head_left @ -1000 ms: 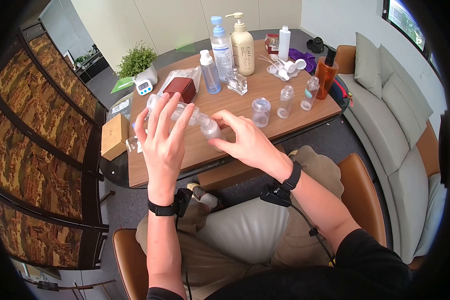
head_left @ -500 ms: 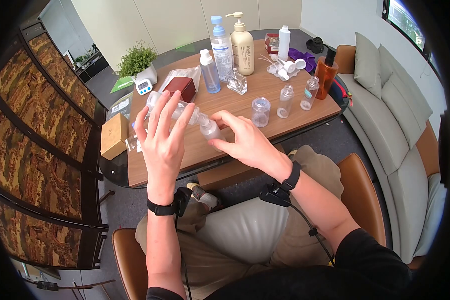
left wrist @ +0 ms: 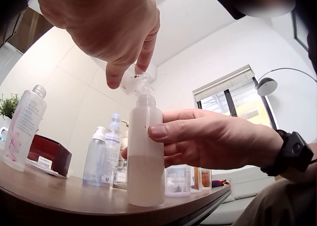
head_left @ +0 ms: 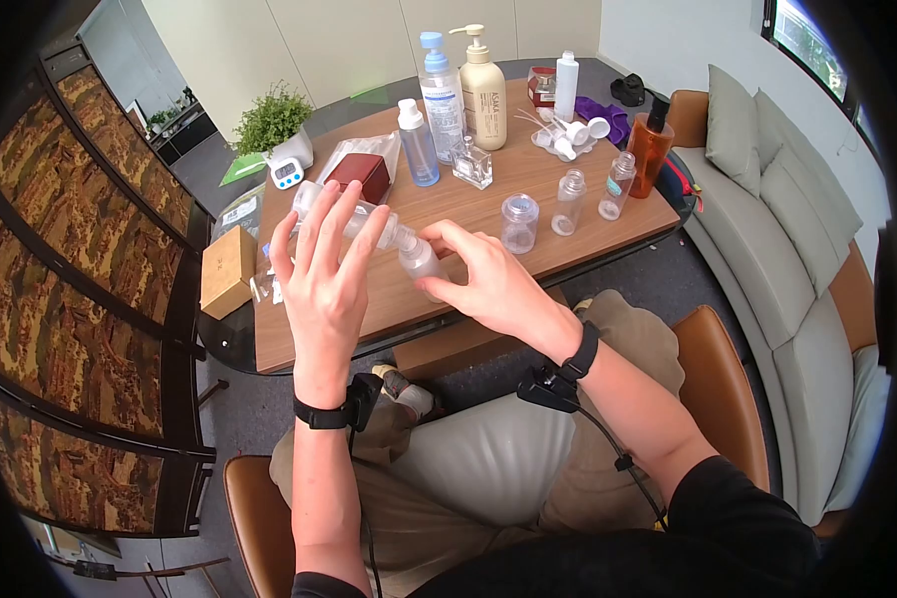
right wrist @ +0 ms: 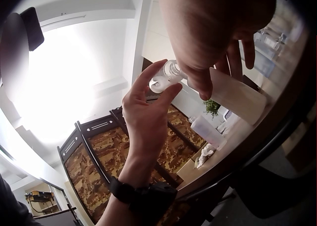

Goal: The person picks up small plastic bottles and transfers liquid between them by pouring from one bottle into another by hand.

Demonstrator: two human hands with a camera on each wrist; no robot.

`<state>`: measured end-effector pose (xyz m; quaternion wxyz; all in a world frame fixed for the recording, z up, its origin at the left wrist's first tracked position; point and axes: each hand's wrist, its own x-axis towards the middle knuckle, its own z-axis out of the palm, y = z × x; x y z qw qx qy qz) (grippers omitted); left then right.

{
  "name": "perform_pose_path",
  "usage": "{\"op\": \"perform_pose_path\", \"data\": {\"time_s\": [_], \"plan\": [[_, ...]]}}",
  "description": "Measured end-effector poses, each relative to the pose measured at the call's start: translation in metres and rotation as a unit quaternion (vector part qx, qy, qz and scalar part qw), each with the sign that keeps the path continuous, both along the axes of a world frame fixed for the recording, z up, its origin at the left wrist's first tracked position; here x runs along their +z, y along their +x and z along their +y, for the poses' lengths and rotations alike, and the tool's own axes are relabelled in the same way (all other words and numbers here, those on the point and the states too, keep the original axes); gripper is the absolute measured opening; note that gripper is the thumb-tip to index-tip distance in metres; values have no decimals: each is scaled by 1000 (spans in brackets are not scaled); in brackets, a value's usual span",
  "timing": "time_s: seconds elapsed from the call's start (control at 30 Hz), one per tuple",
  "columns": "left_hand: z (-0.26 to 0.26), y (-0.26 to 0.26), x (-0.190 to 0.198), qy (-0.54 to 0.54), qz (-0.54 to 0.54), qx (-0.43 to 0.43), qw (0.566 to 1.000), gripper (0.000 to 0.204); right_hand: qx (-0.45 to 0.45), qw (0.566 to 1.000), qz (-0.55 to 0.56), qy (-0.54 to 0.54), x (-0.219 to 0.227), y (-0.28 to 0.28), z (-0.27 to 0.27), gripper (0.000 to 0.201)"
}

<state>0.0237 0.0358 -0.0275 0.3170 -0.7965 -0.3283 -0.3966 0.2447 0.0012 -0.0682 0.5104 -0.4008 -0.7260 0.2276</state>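
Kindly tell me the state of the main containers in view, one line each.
Frosted bottle: upright, uncapped, partly filled, gripped by the right hand.
Clear container: tilted at the bottle's mouth, held by the left hand.
Flower-print bottle: upright, uncapped.
Cream pump bottle: upright, pump on.
Amber bottle: upright, black top on.
Burgundy box: closed.
Cardboard box: closed.

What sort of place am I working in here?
Probably a lounge or sitting area, possibly an office one: there's a grey sofa, a patterned screen and a wooden table crowded with bottles.
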Motion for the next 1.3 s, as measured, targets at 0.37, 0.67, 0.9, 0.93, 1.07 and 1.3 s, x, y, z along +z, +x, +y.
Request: {"op": "perform_pose_path", "data": {"time_s": [0.37,0.67,0.9,0.93,1.07,1.3], "plan": [[1,1,-1,5,-5,-4,1000,49,8,1000,5,-3,0,0,0,43],[2,2,0,-4,-19,-12,1000,48,1,1000,7,-10,2,0,-1,43],[3,1,0,-4,-21,-14,1000,49,3,1000,9,-10,1,0,-1,43],[3,1,0,-4,-21,-14,1000,49,5,1000,11,-12,1,0,-1,43],[3,1,0,-5,-23,-15,1000,49,3,1000,9,-11,-2,0,1,42],[3,1,1,-7,-20,-16,1000,49,4,1000,12,-20,0,0,0,43]]}}
